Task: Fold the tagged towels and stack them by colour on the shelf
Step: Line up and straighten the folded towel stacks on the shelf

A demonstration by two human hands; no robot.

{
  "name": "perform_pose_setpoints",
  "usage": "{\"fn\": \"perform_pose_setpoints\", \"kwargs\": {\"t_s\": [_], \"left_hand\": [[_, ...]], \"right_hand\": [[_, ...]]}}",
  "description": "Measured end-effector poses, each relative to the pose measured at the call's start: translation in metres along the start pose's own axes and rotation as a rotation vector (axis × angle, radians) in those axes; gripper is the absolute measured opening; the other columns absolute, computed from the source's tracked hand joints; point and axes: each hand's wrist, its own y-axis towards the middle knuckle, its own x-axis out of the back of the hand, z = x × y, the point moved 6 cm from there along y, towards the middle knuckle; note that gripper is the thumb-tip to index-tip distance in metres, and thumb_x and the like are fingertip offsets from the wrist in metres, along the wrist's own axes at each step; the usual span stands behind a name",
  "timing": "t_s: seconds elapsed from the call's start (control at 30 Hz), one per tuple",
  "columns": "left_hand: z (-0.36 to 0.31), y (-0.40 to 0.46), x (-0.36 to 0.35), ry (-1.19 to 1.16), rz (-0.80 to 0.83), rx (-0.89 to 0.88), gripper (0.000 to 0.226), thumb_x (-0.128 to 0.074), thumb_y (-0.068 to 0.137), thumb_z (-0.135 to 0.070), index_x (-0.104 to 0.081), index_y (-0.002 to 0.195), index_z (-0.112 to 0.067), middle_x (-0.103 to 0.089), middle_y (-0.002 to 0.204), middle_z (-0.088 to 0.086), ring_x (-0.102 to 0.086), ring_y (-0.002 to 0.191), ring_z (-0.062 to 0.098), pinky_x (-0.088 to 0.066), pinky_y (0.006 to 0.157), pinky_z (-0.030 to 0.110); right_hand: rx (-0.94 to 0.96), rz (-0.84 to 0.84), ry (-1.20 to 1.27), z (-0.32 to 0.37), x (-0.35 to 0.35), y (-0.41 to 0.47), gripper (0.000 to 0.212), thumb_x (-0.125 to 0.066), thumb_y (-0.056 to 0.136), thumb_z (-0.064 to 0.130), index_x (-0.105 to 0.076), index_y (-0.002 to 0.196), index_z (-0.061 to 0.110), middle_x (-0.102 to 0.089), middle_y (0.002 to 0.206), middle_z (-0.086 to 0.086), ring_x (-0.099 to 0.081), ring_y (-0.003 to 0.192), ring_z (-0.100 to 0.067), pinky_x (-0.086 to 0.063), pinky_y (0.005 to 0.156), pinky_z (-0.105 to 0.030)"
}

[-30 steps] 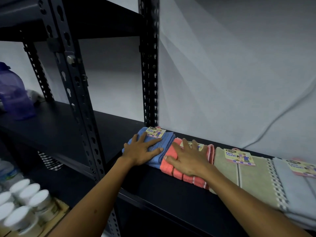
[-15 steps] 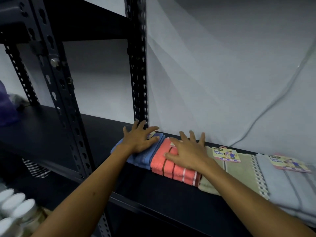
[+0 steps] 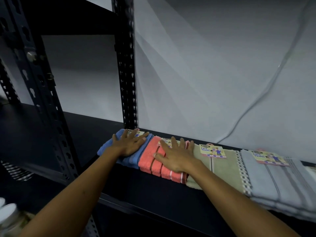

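Blue towel (image 3: 109, 147) pushed further back, hands (image 3: 130, 145) still flat

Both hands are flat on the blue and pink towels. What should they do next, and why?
Probably lift both hands away: the left hand and right hand lie flat on the folded blue towel and coral towel, which already sit in the row.

Both arms extended toward 12 o'clock. Left hand (image 3: 130, 145) and right hand (image 3: 176, 155) palm-down, fingers straight and spread.
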Motion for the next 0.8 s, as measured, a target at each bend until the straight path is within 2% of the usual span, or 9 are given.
{"fn": "perform_pose_setpoints", "kwargs": {"t_s": [0.07, 0.13, 0.23, 0.33, 0.43, 0.53, 0.67, 0.73, 0.8], "left_hand": [[-0.004, -0.001, 0.006, -0.036, -0.031, 0.001, 0.048, -0.009, 0.097, -0.066, -0.005, 0.145, -0.063, 0.003, 0.165, -0.007, 0.01, 0.151, 0.025, 0.011, 0.111, 0.069], [-0.019, -0.006, 0.016, -0.044, -0.144, -0.031, 0.048, -0.018, 0.101, -0.059, -0.012, 0.148, -0.057, -0.004, 0.165, -0.002, 0.006, 0.151, 0.025, 0.006, 0.111, 0.071], [-0.065, -0.022, 0.024, -0.098, -0.259, -0.197, 0.049, -0.027, 0.102, -0.052, -0.021, 0.151, -0.047, -0.013, 0.164, 0.004, 0.002, 0.152, 0.02, 0.003, 0.113, 0.067], [-0.112, -0.038, 0.016, -0.109, -0.204, -0.369, 0.052, -0.026, 0.101, -0.053, -0.024, 0.152, -0.042, -0.015, 0.164, 0.005, 0.001, 0.152, 0.018, 0.002, 0.116, 0.063], [-0.135, -0.041, -0.005, -0.033, -0.104, -0.42, 0.054, -0.023, 0.099, -0.059, -0.019, 0.152, -0.047, -0.009, 0.165, 0.004, 0.002, 0.152, 0.019, 0.001, 0.116, 0.063], [-0.133, -0.04, -0.025, 0.065, -0.047, -0.387, 0.051, -0.02, 0.101, -0.059, -0.01, 0.151, -0.053, -0.003, 0.166, 0.0, 0.002, 0.152, 0.019, 0.002, 0.117, 0.062], [-0.134, -0.043, -0.024, 0.082, -0.012, -0.381, 0.05, -0.016, 0.101, -0.06, -0.007, 0.149, -0.055, 0.001, 0.166, -0.003, 0.004, 0.152, 0.019, 0.005, 0.117, 0.061], [-0.137, -0.042, -0.02, 0.069, 0.014, -0.36, 0.049, -0.018, 0.101, -0.06, -0.01, 0.149, -0.055, -0.003, 0.165, -0.001, 0.002, 0.152, 0.02, 0.006, 0.116, 0.062], [-0.144, -0.043, -0.014, 0.022, -0.018, -0.349, 0.048, -0.02, 0.102, -0.056, -0.018, 0.15, -0.052, -0.014, 0.164, 0.001, -0.004, 0.151, 0.02, 0.001, 0.115, 0.065]], "right_hand": [[0.068, -0.053, 0.08, -0.006, 0.011, -0.01, 0.072, -0.017, 0.091, 0.076, -0.004, 0.154, 0.044, 0.005, 0.165, -0.005, 0.012, 0.15, -0.033, 0.015, 0.113, -0.065], [0.114, -0.168, 0.117, -0.022, 0.026, -0.028, 0.069, -0.024, 0.092, 0.073, -0.008, 0.153, 0.045, 0.001, 0.165, -0.001, 0.009, 0.151, -0.026, 0.012, 0.115, -0.062], [0.089, -0.252, 0.053, -0.066, 0.038, -0.068, 0.077, -0.03, 0.086, 0.08, -0.001, 0.151, 0.051, 0.002, 0.165, 0.003, 0.009, 0.151, -0.022, 0.01, 0.117, -0.059], [-0.002, -0.118, -0.108, -0.108, 0.025, -0.097, 0.096, -0.03, 0.068, 0.094, 0.012, 0.146, 0.057, 0.012, 0.164, 0.003, 0.016, 0.15, -0.025, 0.01, 0.117, -0.06], [-0.037, 0.028, -0.102, -0.119, 0.002, -0.106, 0.096, -0.023, 0.068, 0.094, 0.011, 0.148, 0.054, 0.017, 0.163, -0.001, 0.017, 0.149, -0.029, 0.01, 0.118, -0.057], [-0.05, 0.022, -0.134, -0.119, -0.011, -0.102, 0.091, -0.02, 0.074, 0.092, 0.016, 0.147, 0.053, 0.021, 0.162, -0.003, 0.017, 0.149, -0.032, 0.012, 0.117, -0.059], [-0.06, 0.037, -0.134, -0.118, -0.013, -0.099, 0.09, -0.019, 0.075, 0.091, 0.016, 0.148, 0.051, 0.022, 0.161, -0.004, 0.018, 0.148, -0.034, 0.013, 0.116, -0.059], [-0.024, 0.023, -0.05, -0.117, -0.006, -0.105, 0.085, -0.022, 0.079, 0.087, 0.008, 0.15, 0.052, 0.015, 0.163, -0.002, 0.015, 0.15, -0.03, 0.012, 0.117, -0.057], [0.033, -0.084, 0.131, -0.118, 0.011, -0.117, 0.076, -0.028, 0.084, 0.081, -0.006, 0.151, 0.052, -0.001, 0.165, 0.004, 0.007, 0.151, -0.019, 0.012, 0.119, -0.051]]}}
